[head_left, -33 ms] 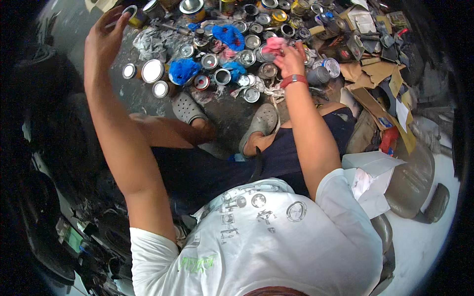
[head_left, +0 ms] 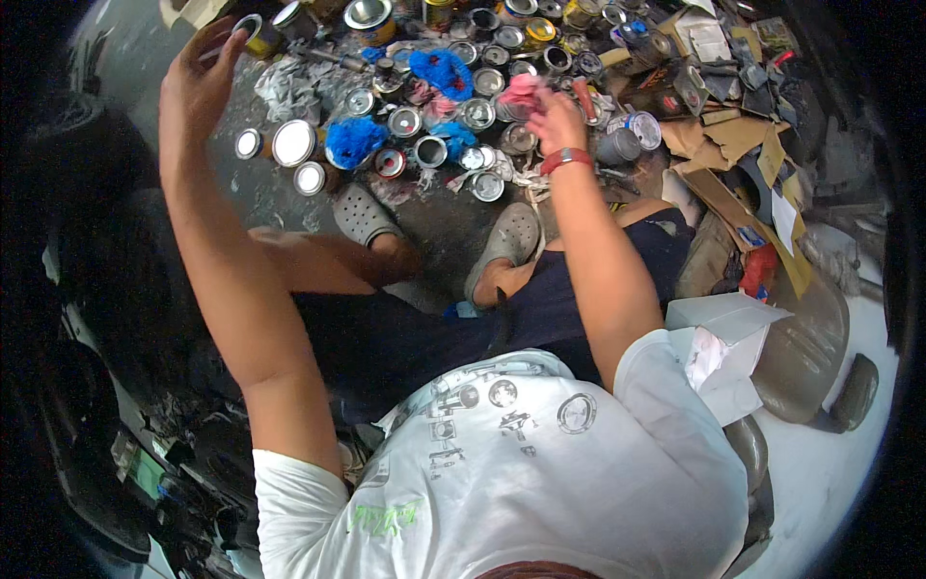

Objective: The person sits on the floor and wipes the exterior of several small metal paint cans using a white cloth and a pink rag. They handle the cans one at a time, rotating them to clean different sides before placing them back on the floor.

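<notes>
white short-sleeved T-shirt [head_left: 540, 482], grey round prints and a green mark | dark navy shorts [head_left: 569, 299] | grey perforated clogs [head_left: 362, 214] | red wristband [head_left: 565, 159] on right wrist | forearms bare

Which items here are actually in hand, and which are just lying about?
In hand: small can at the left hand; pink rag in the right hand.
Lying about: blue rags, open tins, loose lids, cardboard scraps, white box.
</notes>
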`<action>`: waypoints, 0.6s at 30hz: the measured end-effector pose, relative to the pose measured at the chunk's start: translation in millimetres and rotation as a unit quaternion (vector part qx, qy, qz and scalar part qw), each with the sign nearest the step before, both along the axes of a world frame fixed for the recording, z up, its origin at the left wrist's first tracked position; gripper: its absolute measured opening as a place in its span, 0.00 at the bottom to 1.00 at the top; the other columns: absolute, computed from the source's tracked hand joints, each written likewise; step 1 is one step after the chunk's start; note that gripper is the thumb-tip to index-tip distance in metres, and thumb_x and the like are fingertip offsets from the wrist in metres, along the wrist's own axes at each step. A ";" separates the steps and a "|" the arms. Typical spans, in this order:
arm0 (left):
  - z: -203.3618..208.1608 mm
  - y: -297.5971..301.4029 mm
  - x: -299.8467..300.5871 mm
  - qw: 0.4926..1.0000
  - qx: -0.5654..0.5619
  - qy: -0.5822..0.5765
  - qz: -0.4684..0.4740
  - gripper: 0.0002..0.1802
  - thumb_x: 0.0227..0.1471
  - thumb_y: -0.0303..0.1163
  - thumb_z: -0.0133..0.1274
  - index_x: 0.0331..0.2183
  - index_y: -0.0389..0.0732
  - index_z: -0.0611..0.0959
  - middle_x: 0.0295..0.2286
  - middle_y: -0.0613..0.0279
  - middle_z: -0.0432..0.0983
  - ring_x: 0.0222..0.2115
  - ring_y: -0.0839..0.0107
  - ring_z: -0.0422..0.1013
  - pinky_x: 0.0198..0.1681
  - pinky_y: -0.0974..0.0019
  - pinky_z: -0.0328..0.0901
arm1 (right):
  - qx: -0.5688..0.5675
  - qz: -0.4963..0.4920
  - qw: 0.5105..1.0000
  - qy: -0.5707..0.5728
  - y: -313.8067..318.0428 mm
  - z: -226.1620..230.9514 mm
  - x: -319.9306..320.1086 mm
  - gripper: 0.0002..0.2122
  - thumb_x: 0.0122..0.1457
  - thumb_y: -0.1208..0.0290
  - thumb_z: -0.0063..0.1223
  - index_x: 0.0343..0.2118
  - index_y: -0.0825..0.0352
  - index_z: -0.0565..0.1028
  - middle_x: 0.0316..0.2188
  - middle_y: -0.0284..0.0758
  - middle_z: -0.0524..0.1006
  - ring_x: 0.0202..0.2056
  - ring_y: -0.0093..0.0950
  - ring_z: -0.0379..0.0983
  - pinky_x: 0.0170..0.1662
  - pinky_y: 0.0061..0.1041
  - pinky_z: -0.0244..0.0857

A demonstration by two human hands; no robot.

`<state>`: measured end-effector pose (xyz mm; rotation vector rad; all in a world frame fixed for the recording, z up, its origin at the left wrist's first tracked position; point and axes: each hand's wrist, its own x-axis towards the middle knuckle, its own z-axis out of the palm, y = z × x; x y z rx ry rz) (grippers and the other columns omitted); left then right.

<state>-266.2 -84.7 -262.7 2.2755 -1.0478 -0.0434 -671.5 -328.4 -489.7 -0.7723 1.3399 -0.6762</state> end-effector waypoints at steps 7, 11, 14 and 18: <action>-23.3 -28.2 9.3 0.997 -0.017 0.047 -0.054 0.27 0.63 0.51 0.63 0.56 0.45 0.85 0.50 0.55 0.85 0.51 0.62 0.81 0.53 0.60 0.74 | -0.190 0.116 0.918 0.329 120.3 -119.8 -7.3 0.28 0.53 0.67 0.71 0.56 0.67 0.73 0.52 0.45 0.76 0.54 0.45 0.74 0.55 0.42 0.72; -8.9 -22.3 2.1 0.999 0.018 -0.012 -0.048 0.27 0.62 0.51 0.63 0.56 0.45 0.85 0.50 0.54 0.85 0.51 0.62 0.81 0.53 0.59 0.74 | -0.109 0.234 0.851 0.457 171.3 -73.0 -6.8 0.34 0.51 0.71 0.72 0.61 0.66 0.67 0.61 0.50 0.68 0.64 0.50 0.65 0.65 0.44 0.63; -10.7 -34.1 -9.6 0.997 0.036 0.018 -0.062 0.27 0.63 0.49 0.62 0.57 0.45 0.84 0.51 0.55 0.84 0.51 0.62 0.80 0.53 0.60 0.73 | -0.094 0.232 0.847 0.468 170.7 -91.9 -26.9 0.31 0.52 0.76 0.67 0.60 0.67 0.67 0.62 0.52 0.65 0.64 0.53 0.64 0.66 0.45 0.62; -3.3 -43.6 -20.5 0.993 0.064 0.069 -0.075 0.27 0.65 0.45 0.61 0.60 0.42 0.81 0.53 0.53 0.82 0.51 0.64 0.79 0.54 0.61 0.72 | -0.079 0.068 0.879 0.466 137.6 -107.4 -29.9 0.27 0.50 0.78 0.63 0.56 0.66 0.70 0.60 0.53 0.67 0.61 0.54 0.65 0.64 0.48 0.62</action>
